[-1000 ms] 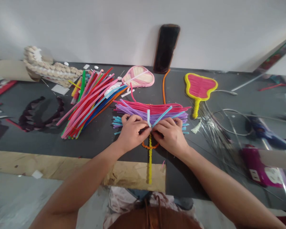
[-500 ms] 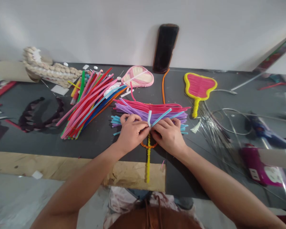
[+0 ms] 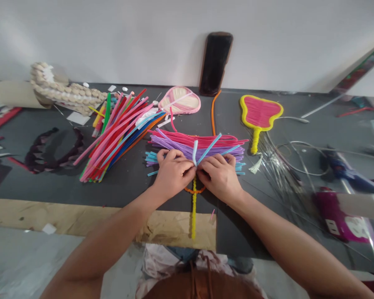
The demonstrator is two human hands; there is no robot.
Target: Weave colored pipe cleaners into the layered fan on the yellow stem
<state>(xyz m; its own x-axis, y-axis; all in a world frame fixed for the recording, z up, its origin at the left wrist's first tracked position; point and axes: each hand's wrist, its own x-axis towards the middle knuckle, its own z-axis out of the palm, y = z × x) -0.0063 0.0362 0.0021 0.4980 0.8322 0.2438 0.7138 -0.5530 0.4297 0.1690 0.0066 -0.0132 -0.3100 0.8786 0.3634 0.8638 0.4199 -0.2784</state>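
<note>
Pinching together at the middle of the sheaf (image 3: 187, 147), the left hand (image 3: 174, 170) and the right hand (image 3: 221, 176) nearly meet, fingertips closed on the base of two blue tips (image 3: 195, 151). One tip stands almost upright over the sheaf, the other slants off to the right; whether both belong to one stem cannot be told. The other fingers curl over the near side of the sheaf, which lies crosswise on the dark table (image 3: 137, 185): pink strands farthest away, purple next, light blue poking out past both hands.

From the near side of the sheaf a yellow stem (image 3: 193, 207) runs toward the person, crossed by an orange loop (image 3: 200, 191); the hands hide where they begin. Nearer than the sheaf lies brown paper (image 3: 65, 211), under the yellow stem's lower end.

Left of the sheaf is a loose bunch (image 3: 118, 137) of many colours, and beyond that a dark band (image 3: 50, 155). Behind the sheaf, a pale fan (image 3: 180, 99) lies flat, an orange stem (image 3: 213, 114) reaches down to its far edge, and a phone (image 3: 216, 62) leans on the wall (image 3: 127, 41). Right of the sheaf are a yellow-rimmed fan (image 3: 262, 113), a small tassel (image 3: 256, 164) and, farther right, a blurred purple box (image 3: 339, 216).
</note>
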